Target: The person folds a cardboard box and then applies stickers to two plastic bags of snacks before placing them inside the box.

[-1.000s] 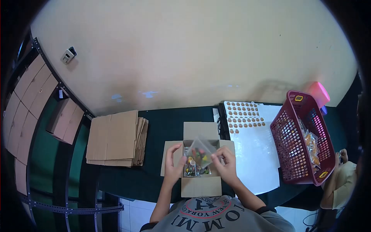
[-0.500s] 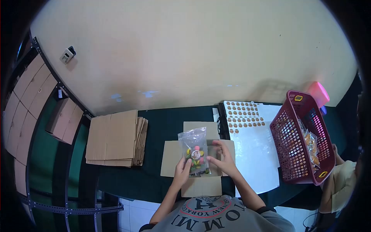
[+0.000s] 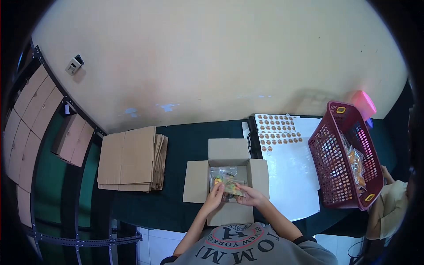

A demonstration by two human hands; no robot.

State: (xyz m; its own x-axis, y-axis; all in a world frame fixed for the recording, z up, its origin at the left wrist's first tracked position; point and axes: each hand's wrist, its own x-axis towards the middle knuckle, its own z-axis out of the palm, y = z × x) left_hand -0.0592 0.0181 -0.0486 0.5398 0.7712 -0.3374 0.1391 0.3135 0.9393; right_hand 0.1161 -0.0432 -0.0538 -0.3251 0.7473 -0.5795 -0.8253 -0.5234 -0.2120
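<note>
An open cardboard box [image 3: 259, 179] with its flaps folded out stands before me. Over its opening I hold a clear plastic bag of colourful candies [image 3: 232, 187], tilted and low. My left hand [image 3: 213, 199] grips the bag's left side, and my right hand [image 3: 251, 197] pinches its right side. Beneath and behind it, clear plastic and more colourful pieces show inside the box; whether this is a separate bag is hard to make out. My fingers hide part of the held bag.
Flattened cardboard boxes [image 3: 126, 159] are stacked at left, near a shelf of closed boxes [image 3: 37, 104]. Sheets of round stickers [image 3: 276, 123] lie on a white board [image 3: 291, 176]. A maroon basket [image 3: 324, 172] holds bagged snacks [image 3: 357, 165]; another person's arm [image 3: 375, 218] is beside it.
The candy bag has gone from upright above the box to tilted and lower, at its opening. My right hand, loosely spread before, has closed on the bag's right side.
</note>
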